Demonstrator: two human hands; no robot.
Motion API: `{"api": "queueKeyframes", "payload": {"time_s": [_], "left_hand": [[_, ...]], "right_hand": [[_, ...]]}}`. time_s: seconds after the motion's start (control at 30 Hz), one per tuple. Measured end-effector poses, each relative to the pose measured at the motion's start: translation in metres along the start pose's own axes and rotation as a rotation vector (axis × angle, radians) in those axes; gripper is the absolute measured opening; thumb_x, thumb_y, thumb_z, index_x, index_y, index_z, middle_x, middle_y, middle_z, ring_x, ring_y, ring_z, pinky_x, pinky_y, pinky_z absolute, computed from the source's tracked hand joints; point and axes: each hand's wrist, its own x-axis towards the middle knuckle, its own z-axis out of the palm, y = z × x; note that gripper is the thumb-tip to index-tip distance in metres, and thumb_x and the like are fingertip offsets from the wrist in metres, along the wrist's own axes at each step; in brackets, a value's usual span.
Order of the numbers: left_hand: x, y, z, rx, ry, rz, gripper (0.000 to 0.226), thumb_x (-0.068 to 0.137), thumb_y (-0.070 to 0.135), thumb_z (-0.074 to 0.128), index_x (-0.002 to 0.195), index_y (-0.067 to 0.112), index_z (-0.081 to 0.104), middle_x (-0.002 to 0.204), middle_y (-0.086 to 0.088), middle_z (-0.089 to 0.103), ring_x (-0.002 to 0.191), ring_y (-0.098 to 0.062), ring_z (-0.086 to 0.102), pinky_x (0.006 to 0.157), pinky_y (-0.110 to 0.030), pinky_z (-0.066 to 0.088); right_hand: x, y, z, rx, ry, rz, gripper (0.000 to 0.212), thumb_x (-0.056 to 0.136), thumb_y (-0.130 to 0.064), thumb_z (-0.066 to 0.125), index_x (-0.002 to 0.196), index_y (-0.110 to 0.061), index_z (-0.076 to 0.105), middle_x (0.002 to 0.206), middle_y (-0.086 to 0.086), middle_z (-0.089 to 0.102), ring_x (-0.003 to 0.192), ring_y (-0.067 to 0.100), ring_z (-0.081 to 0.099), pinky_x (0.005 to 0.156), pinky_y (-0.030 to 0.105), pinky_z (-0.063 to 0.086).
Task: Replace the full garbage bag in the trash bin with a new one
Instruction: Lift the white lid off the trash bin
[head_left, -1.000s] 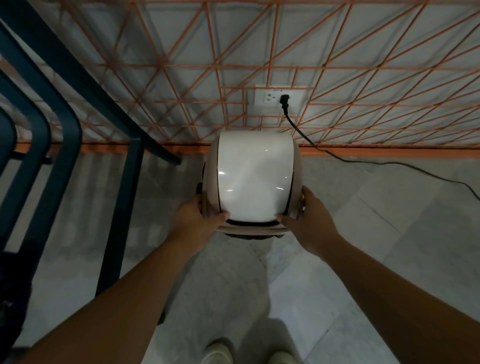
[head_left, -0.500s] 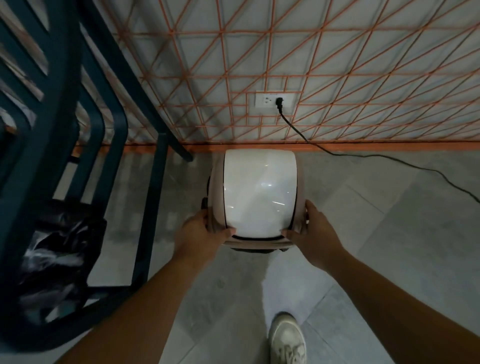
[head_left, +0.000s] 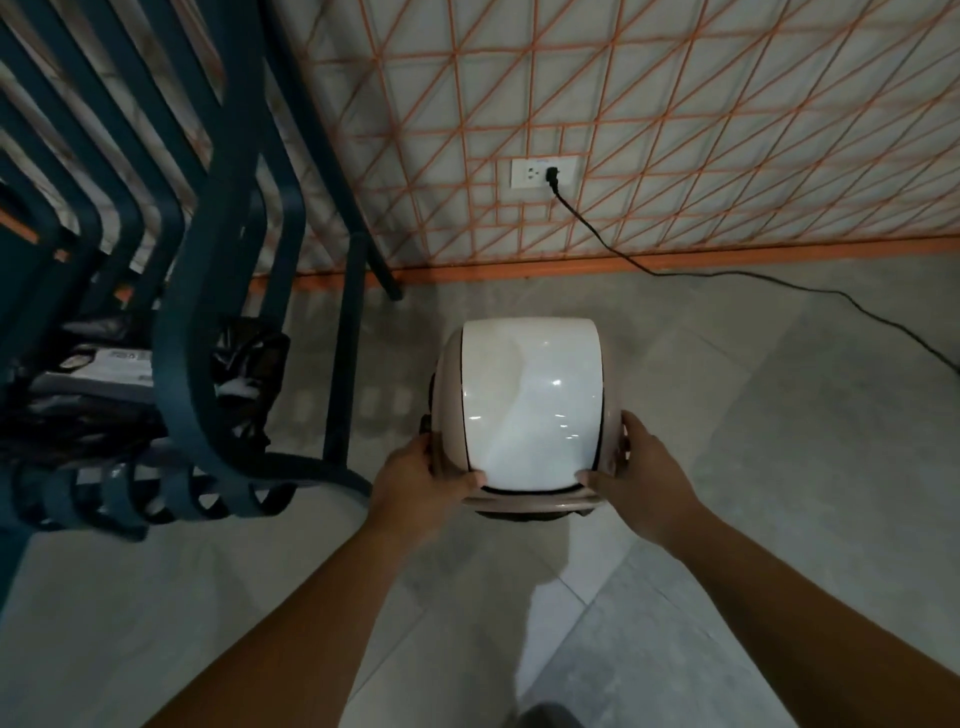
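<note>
Since you drew the white-lidded beige plastic trash bin (head_left: 530, 405) off the wall (head_left: 727, 130), left hand (head_left: 415, 486) and right hand (head_left: 644, 486) still clasp it between curled fingers; unopened, swap not started.

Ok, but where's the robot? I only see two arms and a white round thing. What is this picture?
There is no robot here. A person wears a camera on their head, so you look down along their arms. The left hand and the right hand grip the sides of a trash bin with a shiny white lid. Below is a grey tiled floor. On the left stands a dark chair with a black bag on it. On the wall, a black cord is plugged into a socket.
</note>
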Motion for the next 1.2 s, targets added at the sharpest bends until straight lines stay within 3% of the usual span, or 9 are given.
{"api": "queueKeyframes", "payload": {"time_s": [0.2, 0.3, 0.47, 0.77, 0.87, 0.93, 1.0, 1.13, 1.2], "left_hand": [[-0.013, -0.032, 0.029, -0.051, -0.031, -0.026, 0.049, 0.063, 0.036, 0.084, 0.101, 0.036, 0.053, 0.086, 0.026, 0.057, 0.080, 0.011, 0.054, 0.064, -0.004, 0.040], [-0.009, -0.050, 0.042, -0.063, -0.016, -0.035, 0.048, 0.062, 0.035, 0.085, 0.098, 0.034, 0.054, 0.088, 0.024, 0.059, 0.082, 0.005, 0.058, 0.065, -0.008, 0.042], [0.010, -0.079, 0.057, -0.090, -0.010, 0.006, 0.040, 0.060, 0.034, 0.086, 0.087, 0.041, 0.057, 0.088, 0.027, 0.063, 0.083, 0.010, 0.061, 0.060, -0.004, 0.045], [0.031, -0.097, 0.071, -0.052, 0.054, 0.082, 0.036, 0.064, 0.039, 0.083, 0.086, 0.044, 0.055, 0.089, 0.024, 0.062, 0.081, 0.010, 0.060, 0.057, -0.004, 0.043], [0.030, -0.098, 0.068, -0.025, 0.033, 0.092, 0.045, 0.065, 0.044, 0.080, 0.105, 0.034, 0.061, 0.100, 0.017, 0.065, 0.096, -0.003, 0.063, 0.070, -0.010, 0.049], [0.026, -0.094, 0.064, 0.056, 0.038, 0.097, 0.063, 0.065, 0.053, 0.077, 0.119, 0.026, 0.060, 0.117, 0.005, 0.061, 0.110, -0.015, 0.058, 0.090, -0.031, 0.051], [0.019, -0.087, 0.056, 0.148, 0.066, 0.103, 0.065, 0.065, 0.060, 0.073, 0.119, 0.027, 0.060, 0.123, 0.001, 0.057, 0.116, -0.018, 0.052, 0.099, -0.040, 0.046], [-0.002, -0.063, 0.045, 0.127, 0.059, 0.179, 0.050, 0.068, 0.054, 0.073, 0.109, 0.027, 0.063, 0.099, 0.018, 0.059, 0.093, -0.001, 0.055, 0.074, -0.013, 0.043], [-0.015, -0.047, 0.044, 0.123, 0.039, 0.204, 0.047, 0.071, 0.050, 0.074, 0.109, 0.025, 0.063, 0.095, 0.019, 0.059, 0.091, -0.002, 0.056, 0.068, -0.008, 0.039]], "right_hand": [[-0.006, 0.042, 0.016, 0.009, 0.002, -0.057, 0.085, 0.074, -0.024, 0.078, 0.144, -0.018, 0.030, 0.132, 0.009, 0.054, 0.120, 0.028, 0.052, 0.100, 0.044, 0.046], [0.003, 0.060, 0.024, 0.029, -0.025, -0.115, 0.080, 0.076, -0.022, 0.077, 0.142, -0.016, 0.032, 0.135, 0.007, 0.054, 0.124, 0.026, 0.052, 0.102, 0.042, 0.045], [0.028, 0.089, 0.044, 0.056, -0.040, -0.175, 0.080, 0.074, -0.022, 0.079, 0.140, -0.014, 0.035, 0.132, 0.005, 0.056, 0.118, 0.022, 0.055, 0.093, 0.033, 0.047], [0.051, 0.109, 0.058, 0.078, -0.030, -0.220, 0.071, 0.076, -0.024, 0.075, 0.137, -0.020, 0.038, 0.125, 0.004, 0.058, 0.113, 0.023, 0.056, 0.095, 0.043, 0.050], [0.048, 0.106, 0.058, 0.026, -0.025, -0.203, 0.074, 0.077, -0.029, 0.071, 0.141, -0.021, 0.036, 0.129, 0.008, 0.052, 0.116, 0.024, 0.052, 0.099, 0.044, 0.047], [0.043, 0.101, 0.056, -0.002, -0.006, -0.199, 0.072, 0.077, -0.031, 0.070, 0.141, -0.019, 0.037, 0.133, 0.010, 0.047, 0.115, 0.024, 0.051, 0.100, 0.040, 0.045], [0.035, 0.094, 0.052, -0.014, 0.015, -0.206, 0.069, 0.078, -0.032, 0.070, 0.139, -0.019, 0.040, 0.134, 0.009, 0.044, 0.117, 0.023, 0.048, 0.099, 0.034, 0.042], [0.013, 0.083, 0.037, -0.024, 0.054, -0.228, 0.066, 0.079, -0.031, 0.069, 0.138, -0.018, 0.042, 0.133, 0.008, 0.045, 0.118, 0.021, 0.044, 0.098, 0.031, 0.039], [-0.004, 0.081, 0.026, -0.012, 0.073, -0.229, 0.066, 0.080, -0.031, 0.068, 0.138, -0.018, 0.041, 0.133, 0.007, 0.045, 0.119, 0.021, 0.044, 0.099, 0.031, 0.039]]}}
